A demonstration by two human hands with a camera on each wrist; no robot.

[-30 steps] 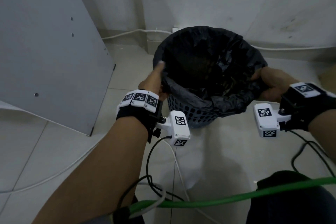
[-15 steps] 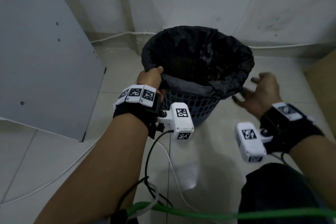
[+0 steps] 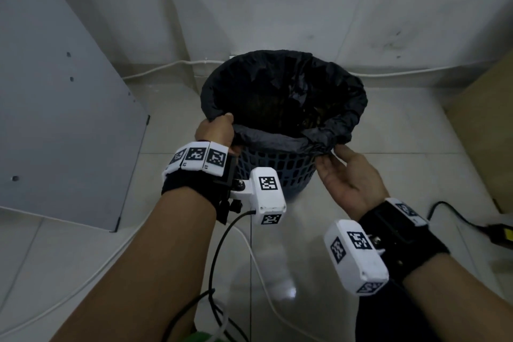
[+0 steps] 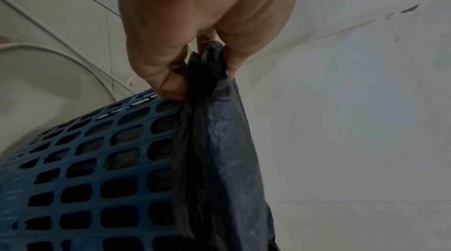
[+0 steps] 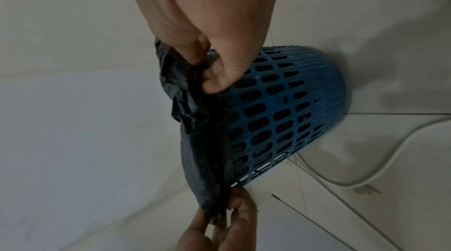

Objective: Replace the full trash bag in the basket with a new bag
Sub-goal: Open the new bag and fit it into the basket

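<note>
A blue lattice basket [image 3: 277,172] stands on the tiled floor near the wall, lined with a black trash bag [image 3: 283,97] whose rim folds over the edge. My left hand [image 3: 219,133] grips the bag's rim at the near left; in the left wrist view the fingers [image 4: 165,73] bunch the black plastic [image 4: 214,139] beside the basket wall [image 4: 85,158]. My right hand [image 3: 330,158] pinches the bag's folded edge at the near right. The right wrist view shows thumb and finger [image 5: 219,79] on the crumpled bag [image 5: 200,139] against the basket [image 5: 280,110]. The bag's contents are too dark to make out.
A grey panel [image 3: 55,119] leans at the left. A white cable [image 3: 166,66] runs along the wall's foot. A cardboard box [image 3: 488,125] sits at the right, with a power adapter [image 3: 499,236] on a black lead below it. More cables cross the floor near my arms.
My right hand let go of the bag's right side, swung away, then came back to pinch the near front edge. My left hand kept its grip on the rim.
</note>
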